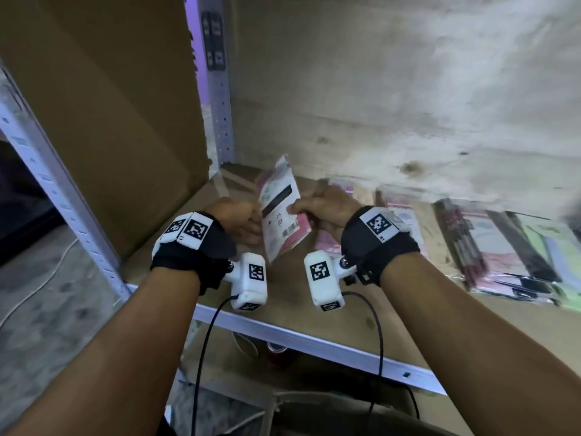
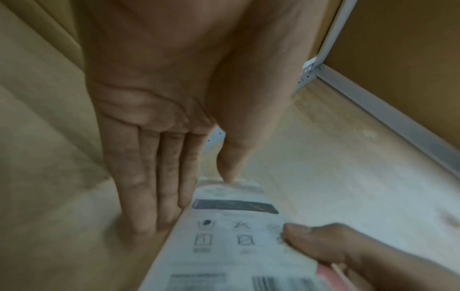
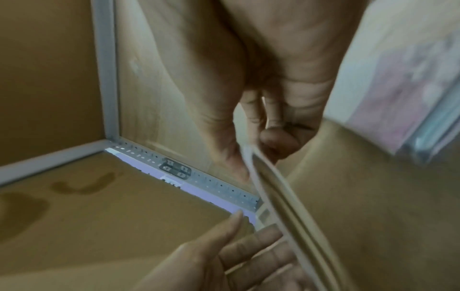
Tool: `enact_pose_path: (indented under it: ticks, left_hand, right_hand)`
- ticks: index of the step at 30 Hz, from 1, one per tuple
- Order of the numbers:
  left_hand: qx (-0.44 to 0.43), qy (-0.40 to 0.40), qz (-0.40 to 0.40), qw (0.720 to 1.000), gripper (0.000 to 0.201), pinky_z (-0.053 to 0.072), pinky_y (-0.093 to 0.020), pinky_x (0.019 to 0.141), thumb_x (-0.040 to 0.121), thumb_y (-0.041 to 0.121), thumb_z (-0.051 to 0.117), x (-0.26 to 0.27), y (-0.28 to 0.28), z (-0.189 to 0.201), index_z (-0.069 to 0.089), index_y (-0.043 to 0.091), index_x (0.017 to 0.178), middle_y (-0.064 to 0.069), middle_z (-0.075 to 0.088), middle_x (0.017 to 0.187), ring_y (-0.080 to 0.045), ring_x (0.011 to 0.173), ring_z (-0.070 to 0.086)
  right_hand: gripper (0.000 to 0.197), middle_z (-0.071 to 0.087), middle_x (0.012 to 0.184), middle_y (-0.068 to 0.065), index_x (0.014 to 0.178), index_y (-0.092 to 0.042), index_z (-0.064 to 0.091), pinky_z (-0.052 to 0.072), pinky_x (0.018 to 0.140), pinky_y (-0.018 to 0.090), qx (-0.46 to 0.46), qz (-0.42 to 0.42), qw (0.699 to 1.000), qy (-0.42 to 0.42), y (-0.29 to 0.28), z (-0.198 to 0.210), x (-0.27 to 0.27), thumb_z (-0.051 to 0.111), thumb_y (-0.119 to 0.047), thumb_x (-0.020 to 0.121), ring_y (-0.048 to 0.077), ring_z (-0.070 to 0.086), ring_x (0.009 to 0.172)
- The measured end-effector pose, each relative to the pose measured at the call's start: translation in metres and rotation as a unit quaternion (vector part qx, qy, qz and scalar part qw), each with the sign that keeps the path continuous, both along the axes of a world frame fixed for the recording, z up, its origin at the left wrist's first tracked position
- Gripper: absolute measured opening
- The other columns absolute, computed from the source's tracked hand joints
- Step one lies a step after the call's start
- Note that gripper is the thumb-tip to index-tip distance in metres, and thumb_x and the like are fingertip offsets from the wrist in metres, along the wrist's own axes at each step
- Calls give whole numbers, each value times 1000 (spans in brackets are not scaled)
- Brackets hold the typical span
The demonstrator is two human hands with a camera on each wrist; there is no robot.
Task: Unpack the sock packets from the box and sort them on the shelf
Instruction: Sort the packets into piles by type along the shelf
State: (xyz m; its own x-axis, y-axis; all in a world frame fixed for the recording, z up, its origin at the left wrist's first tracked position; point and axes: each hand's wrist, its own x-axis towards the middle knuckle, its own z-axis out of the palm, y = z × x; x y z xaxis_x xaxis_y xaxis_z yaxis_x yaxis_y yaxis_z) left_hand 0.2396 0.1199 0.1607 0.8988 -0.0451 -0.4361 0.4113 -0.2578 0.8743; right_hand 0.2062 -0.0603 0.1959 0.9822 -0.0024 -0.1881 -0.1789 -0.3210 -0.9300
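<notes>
A: What is being held, and where?

B: A sock packet (image 1: 280,212) is held upright above the wooden shelf (image 1: 314,313), between both hands. It is pinched at its right edge by the thumb and curled fingers of the right hand (image 1: 320,209).

A: And the other hand?

B: The left hand (image 1: 239,217) is seen at the packet's left edge, fingers straight, not gripping. More packets (image 1: 503,247) are laid flat to the right; a cardboard box (image 1: 103,99) stands left.

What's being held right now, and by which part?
A flat white-and-pink plastic sock packet: right hand pinches its right edge mid-height; left hand, fingers straight, only touches its left edge.
</notes>
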Motion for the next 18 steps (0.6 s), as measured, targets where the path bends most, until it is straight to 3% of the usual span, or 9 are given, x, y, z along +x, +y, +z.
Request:
enact_pose_path:
  ticks: [2,3,7,9,10,11,13,15,18]
  left_hand:
    - [-67,-53,56,995,43,60,-34,62,94,40,61,-5,-9,15,65,0,108,-13,69,92,-24,71,67]
    - [-98,-76,75,989,46,61,-37,67,92,47,63,-9,-16,25,65,3,103,-11,67,89,-24,73,66]
    - [-222,-91,8,971,59,59,-43,87,77,67,68,-32,-43,56,70,10,89,-7,74,84,-23,82,72]
    - [-276,-77,-61,956,76,56,-43,93,73,72,67,-41,-56,62,68,4,108,-14,75,105,-28,100,73]
    - [-297,-68,-92,948,84,55,-44,95,73,72,67,-46,-65,65,63,1,118,-18,72,114,-31,106,71]
    - [-310,-62,-111,942,88,54,-44,97,73,70,67,-50,-71,66,58,0,125,-20,69,120,-32,109,69]
    - [-324,-55,-129,936,77,55,-40,95,83,60,65,-56,-89,67,54,-1,129,-20,66,125,-32,110,69]
    - [-353,-47,-109,928,48,60,-35,83,94,38,62,-62,-107,62,59,-2,120,-18,66,123,-28,105,71]
    - [-363,-39,-46,930,12,61,-29,66,97,12,59,-66,-128,51,63,3,103,-17,69,104,-22,84,73]
  right_hand:
    - [18,72,101,27,94,4,72,54,91,56,1,-19,999,-48,-12,10,-13,73,5,76,44,70,96]
    - [16,74,97,22,89,-3,73,56,89,54,-10,-27,997,-76,-20,15,-21,74,4,75,40,71,94]
    - [19,76,84,3,86,-19,76,59,76,35,-105,-35,978,-179,-51,32,-56,78,-8,71,18,72,74]
    - [22,72,80,-5,90,-22,77,49,62,13,-155,-32,961,-227,-66,38,-75,78,-12,70,-1,60,59]
    - [23,70,80,-7,91,-23,76,42,60,7,-190,-33,949,-250,-74,41,-84,79,-14,71,-4,57,58]
    - [24,69,82,-8,92,-25,75,40,61,7,-225,-30,936,-268,-79,43,-92,79,-15,71,-3,55,62]
    - [26,65,87,-6,95,-25,73,42,72,19,-275,-24,917,-287,-93,45,-108,78,-16,71,5,54,74]
    - [29,61,94,-1,99,-25,72,43,81,28,-312,-12,909,-275,-108,43,-120,78,-19,72,15,52,88]
    - [41,57,104,0,110,-30,68,41,92,31,-356,-1,905,-232,-132,32,-135,81,-36,72,20,48,103]
